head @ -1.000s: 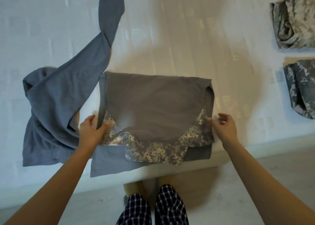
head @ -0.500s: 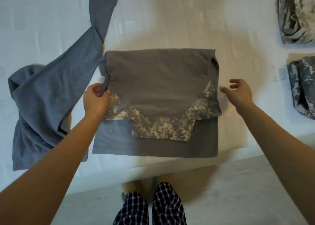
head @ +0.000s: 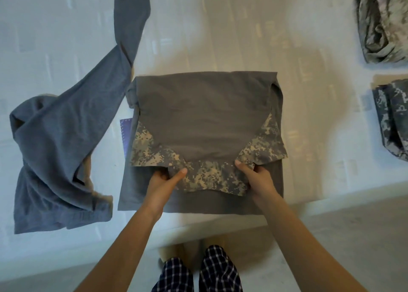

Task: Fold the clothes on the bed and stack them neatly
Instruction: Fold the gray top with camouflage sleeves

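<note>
Closest to me, the person's legs in dark checked trousers (head: 196, 271) stand on the grey floor (head: 344, 236), right up against the near edge of the bed (head: 220, 37), which is covered in a pale sheet. Both bare arms reach forward over that edge. The left hand (head: 164, 180) grips the camouflage part of the shirt (head: 198, 115), thumb lying on top of the cloth and fingers tucked underneath it. The right hand (head: 257, 178) pinches the same camouflage strip a little further along, thumb on top as well, with the cloth bunched between thumb and fingers. The shirt lies flat at the middle of the near edge. It is grey in the body, with patterned sleeves folded in across it; its lower hem is nearly flush with the edge of the bed, and a plain grey band shows below the hands. Just beside its left side a small bluish-purple corner (head: 127, 134) peeks out; I cannot tell what it is. Toward the left edge a blue-grey garment (head: 55, 137) lies crumpled and unfolded, one long part trailing away toward the far side. Over at the right edge, well apart from the shirt, sits a darker camouflage bundle (head: 390, 119), and beyond it, toward the far right corner, a paler camouflage bundle (head: 384, 22).
</note>
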{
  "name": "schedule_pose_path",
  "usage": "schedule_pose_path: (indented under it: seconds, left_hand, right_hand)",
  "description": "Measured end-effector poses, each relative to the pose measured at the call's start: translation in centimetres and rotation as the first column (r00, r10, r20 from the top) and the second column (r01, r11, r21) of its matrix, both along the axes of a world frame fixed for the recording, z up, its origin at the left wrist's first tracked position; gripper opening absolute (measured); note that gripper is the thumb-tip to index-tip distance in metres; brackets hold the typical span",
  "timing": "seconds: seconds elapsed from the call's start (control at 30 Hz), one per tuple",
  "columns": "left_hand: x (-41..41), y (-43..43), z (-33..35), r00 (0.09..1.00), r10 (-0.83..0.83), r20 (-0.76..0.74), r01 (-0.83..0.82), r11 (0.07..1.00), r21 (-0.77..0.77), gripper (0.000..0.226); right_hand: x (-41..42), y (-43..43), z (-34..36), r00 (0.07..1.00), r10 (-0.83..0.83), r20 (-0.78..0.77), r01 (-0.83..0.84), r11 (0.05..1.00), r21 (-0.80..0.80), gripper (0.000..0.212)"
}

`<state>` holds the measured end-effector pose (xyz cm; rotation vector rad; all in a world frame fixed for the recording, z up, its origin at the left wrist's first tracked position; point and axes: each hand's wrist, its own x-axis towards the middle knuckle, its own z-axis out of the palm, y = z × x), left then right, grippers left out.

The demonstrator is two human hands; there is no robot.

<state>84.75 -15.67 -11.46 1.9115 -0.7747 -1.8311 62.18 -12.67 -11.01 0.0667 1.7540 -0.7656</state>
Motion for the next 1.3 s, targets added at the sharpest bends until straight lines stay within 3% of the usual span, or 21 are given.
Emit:
schedule_pose_path:
  seconds: [0.1, 0.2, 0.3, 0.4, 0.57, 0.67, 0.8, 0.9, 1.0, 1.1, 1.17, 1.3]
  left_hand:
    - [0.2, -0.7, -0.1, 0.998, -0.04, -0.049, 0.041, 0.999, 0.017, 0.036]
    - [0.4, -1.3, -0.3, 0.989, 0.1, -0.107, -0.1, 0.995, 0.007, 0.033]
    - [0.5, -1.9, -0.6, 0.928, 0.292, -0.231, -0.27, 0.955, 0.122, 0.034]
    - [0.8, -2.1, -1.2, 0.918, 0.321, -0.234, -0.295, 0.945, 0.139, 0.035]
    - [1.7, -3.5, 0.2, 0.891, 0.345, -0.296, -0.311, 0.937, 0.157, 0.032]
    - [1.5, -6.4, 2.9, 0.893, 0.282, -0.349, -0.262, 0.959, 0.105, 0.038]
    - [-0.6, -15.3, 7.0, 0.936, 0.159, -0.314, -0.188, 0.98, -0.063, 0.03]
    - [-2.4, -23.4, 10.3, 0.958, -0.003, -0.285, -0.056, 0.978, -0.2, 0.028]
    - [-3.1, -27.8, 12.4, 0.924, -0.051, -0.378, -0.062, 0.958, -0.281, 0.025]
    - [-3.0, -28.0, 10.8, 0.876, -0.007, -0.483, -0.136, 0.956, -0.261, 0.027]
    - [-2.7, -26.1, 7.6, 0.9, 0.017, -0.435, -0.113, 0.974, -0.197, 0.032]
    - [-1.3, -20.1, 1.2, 0.971, 0.088, -0.223, -0.081, 0.996, 0.038, 0.025]
  right_hand:
    - [0.2, -1.1, 0.9, 0.977, 0.05, 0.21, -0.053, 0.999, 0.008, 0.023]
    - [-0.2, -2.0, 1.1, 0.994, -0.049, 0.095, 0.046, 0.998, 0.034, 0.032]
    - [-0.7, -2.6, 0.9, 0.963, -0.269, 0.024, 0.268, 0.962, 0.062, 0.049]
    - [-0.8, -2.7, 0.5, 0.936, -0.35, 0.022, 0.35, 0.937, 0.017, 0.059]
    - [-2.4, -2.8, 2.2, 0.923, -0.222, 0.315, 0.252, 0.966, -0.059, 0.048]
    - [-3.8, -4.4, 4.6, 0.936, -0.132, 0.327, 0.204, 0.959, -0.196, 0.045]
    - [-5.3, -12.0, 8.6, 0.968, 0.015, 0.251, 0.075, 0.936, -0.344, 0.011]
    - [-6.2, -19.8, 10.9, 0.977, 0.085, 0.196, 0.003, 0.913, -0.408, 0.012]
    - [-6.5, -24.4, 12.0, 0.979, 0.007, 0.204, 0.102, 0.85, -0.517, 0.025]
    - [-6.7, -24.4, 10.5, 0.964, -0.055, 0.261, 0.205, 0.777, -0.594, 0.019]
    - [-6.2, -22.5, 7.9, 0.961, -0.026, 0.276, 0.177, 0.823, -0.54, 0.016]
    - [-5.4, -17.6, 2.0, 0.986, 0.018, 0.166, 0.027, 0.965, -0.262, 0.02]
